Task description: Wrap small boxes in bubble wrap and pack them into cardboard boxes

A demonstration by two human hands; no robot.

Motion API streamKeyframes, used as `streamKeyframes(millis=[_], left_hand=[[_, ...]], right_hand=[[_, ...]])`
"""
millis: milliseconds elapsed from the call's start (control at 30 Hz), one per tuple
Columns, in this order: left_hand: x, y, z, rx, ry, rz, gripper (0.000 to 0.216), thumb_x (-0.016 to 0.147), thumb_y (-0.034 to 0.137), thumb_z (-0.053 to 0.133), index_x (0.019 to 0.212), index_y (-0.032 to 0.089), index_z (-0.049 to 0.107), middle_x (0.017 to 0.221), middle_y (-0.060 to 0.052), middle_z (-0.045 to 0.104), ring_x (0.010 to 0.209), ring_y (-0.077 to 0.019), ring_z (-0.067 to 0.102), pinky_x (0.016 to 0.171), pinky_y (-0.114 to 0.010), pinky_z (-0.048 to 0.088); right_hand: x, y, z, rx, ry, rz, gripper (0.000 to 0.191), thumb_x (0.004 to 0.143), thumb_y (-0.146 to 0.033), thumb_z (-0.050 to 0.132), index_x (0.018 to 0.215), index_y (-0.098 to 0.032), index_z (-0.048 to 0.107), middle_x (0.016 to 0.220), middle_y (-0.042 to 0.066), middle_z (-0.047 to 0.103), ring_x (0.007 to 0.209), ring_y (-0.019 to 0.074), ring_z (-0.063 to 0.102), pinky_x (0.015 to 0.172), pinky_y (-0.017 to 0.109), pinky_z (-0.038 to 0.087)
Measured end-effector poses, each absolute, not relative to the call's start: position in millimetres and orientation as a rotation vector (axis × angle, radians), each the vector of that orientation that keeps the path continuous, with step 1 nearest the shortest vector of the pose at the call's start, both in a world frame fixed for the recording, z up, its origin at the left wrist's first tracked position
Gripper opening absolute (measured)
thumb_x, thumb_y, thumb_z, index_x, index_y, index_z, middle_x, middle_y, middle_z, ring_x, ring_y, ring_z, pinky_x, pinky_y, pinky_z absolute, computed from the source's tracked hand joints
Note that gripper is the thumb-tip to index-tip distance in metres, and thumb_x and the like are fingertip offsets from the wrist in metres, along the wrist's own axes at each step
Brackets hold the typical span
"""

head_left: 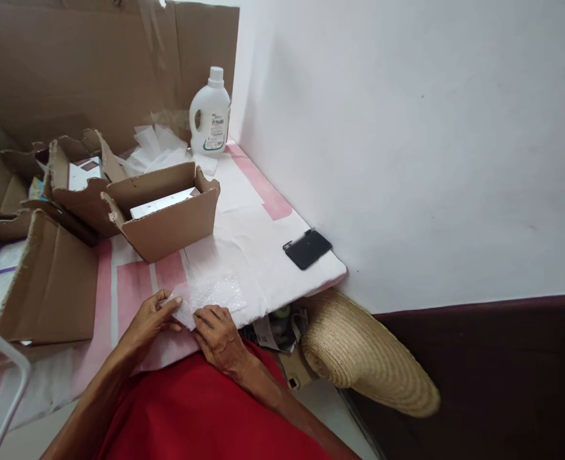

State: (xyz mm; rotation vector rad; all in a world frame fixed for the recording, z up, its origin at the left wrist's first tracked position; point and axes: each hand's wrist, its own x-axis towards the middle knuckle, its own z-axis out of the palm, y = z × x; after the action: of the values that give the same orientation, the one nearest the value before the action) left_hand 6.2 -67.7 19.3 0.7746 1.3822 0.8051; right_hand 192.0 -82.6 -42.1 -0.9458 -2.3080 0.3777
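Note:
A clear sheet of bubble wrap (221, 292) lies over the front edge of the cloth-covered table, between my two hands. My left hand (155, 319) pinches its left end between thumb and fingers. Curled over the sheet's near edge, my right hand (219, 337) grips it with the fingers bent down. The fingertips of the right hand are partly hidden. Just beyond the hands stands an open cardboard box (170, 227) with a white box (162, 203) inside.
More cut-open cardboard boxes (64, 281) stand at the left. Farther back are thin white sheets (155, 150) and a white jug (210, 118). A black phone (307, 249) lies near the wall. A straw hat (359, 351) sits below the table's right edge.

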Motion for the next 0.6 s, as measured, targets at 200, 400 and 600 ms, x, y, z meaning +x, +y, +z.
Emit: streamKeyframes(millis=[200,400,600], left_hand=[[25.2,-59.3,23.8,0.702,1.385,0.822,0.059,0.069,0.054,0.081,0.108,0.016,0.057,0.099,-0.012,0.075,0.078,-0.0201,0.073,0.078,-0.036,0.058],[26.8,-66.0,14.4,0.649,1.37,0.918,0.067,0.067,0.057,0.082,0.114,0.014,0.06,0.113,-0.015,0.073,0.092,-0.0227,0.074,0.095,-0.041,0.056],[36.5,-79.6,1.8,0.765,1.448,1.05,0.059,0.074,0.053,0.076,0.117,0.017,0.061,0.121,-0.011,0.069,0.102,-0.0236,0.072,0.099,-0.041,0.055]], right_hand=[[199.6,-83.7,-48.0,-0.935,-2.287,0.412,0.015,0.098,-0.022,0.054,0.1,-0.02,0.068,0.092,0.008,0.066,0.092,0.0236,0.054,0.079,0.037,0.047],[206.8,-85.2,-44.6,-0.825,-2.195,0.531,0.027,0.1,-0.016,0.047,0.122,-0.017,0.063,0.106,0.01,0.07,0.102,0.0224,0.059,0.092,0.038,0.052],[210.9,-88.7,-41.6,-0.915,-1.912,0.691,0.029,0.096,-0.018,0.052,0.122,-0.02,0.065,0.116,0.013,0.067,0.11,0.0237,0.062,0.095,0.042,0.056]])
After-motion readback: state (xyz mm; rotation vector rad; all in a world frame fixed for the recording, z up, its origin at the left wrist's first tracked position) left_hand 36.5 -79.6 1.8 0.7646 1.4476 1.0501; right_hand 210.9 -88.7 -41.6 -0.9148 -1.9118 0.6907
